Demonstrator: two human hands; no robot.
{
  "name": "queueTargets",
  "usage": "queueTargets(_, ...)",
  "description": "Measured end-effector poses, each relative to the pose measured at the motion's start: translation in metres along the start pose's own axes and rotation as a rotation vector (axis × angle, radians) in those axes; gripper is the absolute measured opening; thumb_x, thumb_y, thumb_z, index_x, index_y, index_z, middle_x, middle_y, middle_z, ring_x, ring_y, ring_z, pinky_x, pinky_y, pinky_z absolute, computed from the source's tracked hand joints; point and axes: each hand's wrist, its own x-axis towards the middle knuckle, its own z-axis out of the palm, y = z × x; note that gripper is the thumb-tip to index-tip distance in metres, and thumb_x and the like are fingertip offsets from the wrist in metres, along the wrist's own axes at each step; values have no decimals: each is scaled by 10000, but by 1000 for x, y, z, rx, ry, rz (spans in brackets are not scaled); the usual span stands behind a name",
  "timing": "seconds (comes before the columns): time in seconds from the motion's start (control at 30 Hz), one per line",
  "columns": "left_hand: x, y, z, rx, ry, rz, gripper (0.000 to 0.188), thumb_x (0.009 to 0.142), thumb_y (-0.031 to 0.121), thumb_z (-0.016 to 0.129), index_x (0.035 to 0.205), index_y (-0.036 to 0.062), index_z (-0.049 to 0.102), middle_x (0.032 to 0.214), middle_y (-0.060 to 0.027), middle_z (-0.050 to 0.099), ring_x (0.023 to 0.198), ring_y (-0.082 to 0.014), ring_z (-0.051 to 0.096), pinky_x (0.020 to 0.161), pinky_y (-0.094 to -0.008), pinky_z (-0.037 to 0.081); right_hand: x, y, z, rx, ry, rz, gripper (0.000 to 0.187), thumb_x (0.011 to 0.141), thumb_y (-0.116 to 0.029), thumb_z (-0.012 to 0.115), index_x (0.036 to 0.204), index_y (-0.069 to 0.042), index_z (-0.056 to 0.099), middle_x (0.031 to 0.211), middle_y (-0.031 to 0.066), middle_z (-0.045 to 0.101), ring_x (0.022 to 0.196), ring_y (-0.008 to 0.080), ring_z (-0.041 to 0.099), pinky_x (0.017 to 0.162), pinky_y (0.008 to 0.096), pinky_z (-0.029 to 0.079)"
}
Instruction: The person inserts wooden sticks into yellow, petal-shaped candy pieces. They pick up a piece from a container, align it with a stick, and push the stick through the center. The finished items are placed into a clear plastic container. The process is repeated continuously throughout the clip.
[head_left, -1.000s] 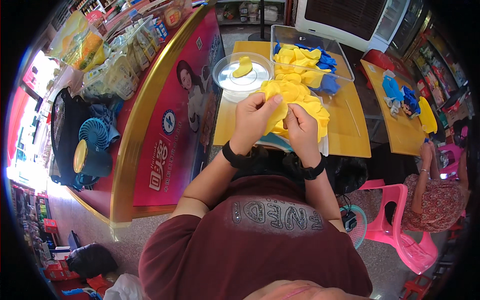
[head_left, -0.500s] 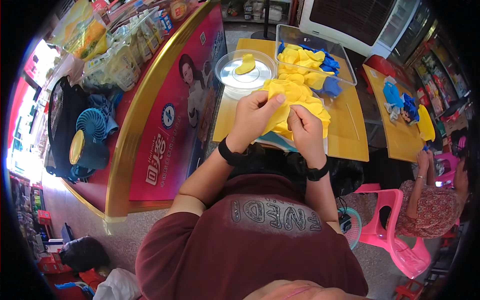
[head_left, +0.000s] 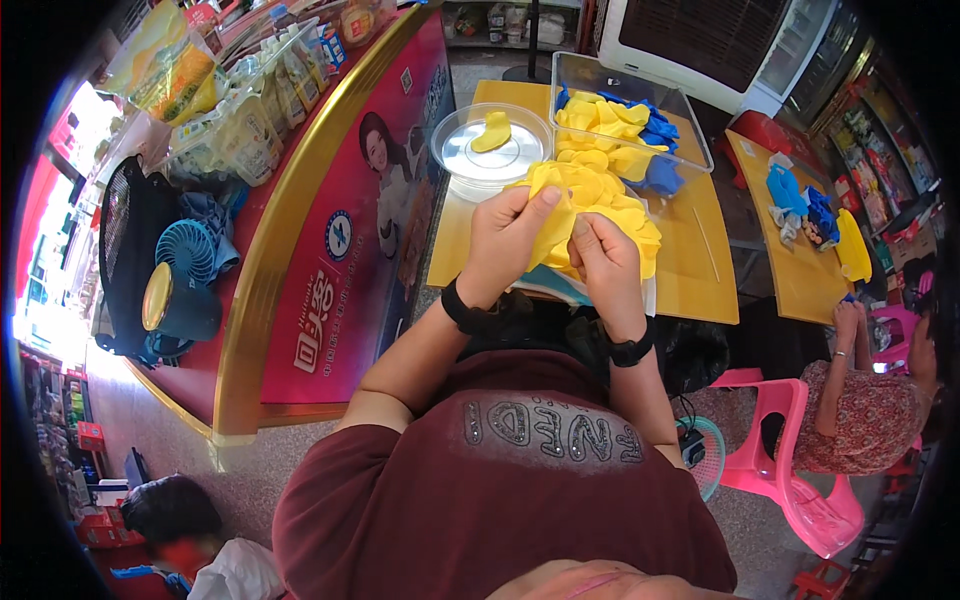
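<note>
Over the near side of the table, my left hand [head_left: 503,238] pinches a soft yellow cloth piece [head_left: 552,238] between thumb and fingers. My right hand [head_left: 608,262], also closed, grips the same piece at its other edge, so the cloth spans the gap between both hands. Just beyond them lies a heap of similar yellow pieces [head_left: 632,215], partly hidden by my hands. To the left, a clear round tub [head_left: 445,165] holds a single curved yellow piece [head_left: 491,132]. Behind the heap, a clear rectangular bin [head_left: 690,112] contains yellow and blue pieces.
The wooden table [head_left: 700,285] carries a thin stick [head_left: 706,243]. A pink counter with a gold edge [head_left: 240,300] stands close on my left. At right are a pink chair [head_left: 770,470], a second table [head_left: 790,270] and a seated person [head_left: 865,415]. Another person [head_left: 175,515] is at lower left.
My hands stay on the yellow piece; the right one has shifted slightly left. The person at lower left has turned or moved, showing more of the head.
</note>
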Motion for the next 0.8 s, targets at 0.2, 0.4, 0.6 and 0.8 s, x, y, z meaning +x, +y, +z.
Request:
queueTargets(0.2,3,-3,-3,71,-34,-26,270,965,218,601,1029,-35,671,855,-3,648,747,-38,567,649,-191,452,0,6,7,121,7,10,247,1002,-194,515,880,4,596,628,-19,479,563,57,410,521,221,331)
queueTargets(0.4,8,22,-1,-128,61,-24,222,934,183,644,995,-30,657,864,-13,652,745,-45,577,655,-201,470,4,6,-3,-9,-83,19,237,988,-186,532,865,-1,615,625,-10,493,568,58,430,530,218,346)
queueTargets(0.6,6,7,-14,70,-65,-125,193,919,163,662,960,-25,675,861,-16,664,761,-53,601,680,-202,482,5,9,-7,-124,-61,-121,163,967,-123,554,916,8,638,666,9,541,600,57,473,550,222,380)
queueTargets(0.8,2,5,-2,43,-22,-42,195,929,160,646,944,-33,678,844,-5,662,748,-40,591,669,-198,479,-1,8,3,-26,13,-103,146,969,-95,540,973,21,628,680,-9,537,610,59,465,554,216,379)
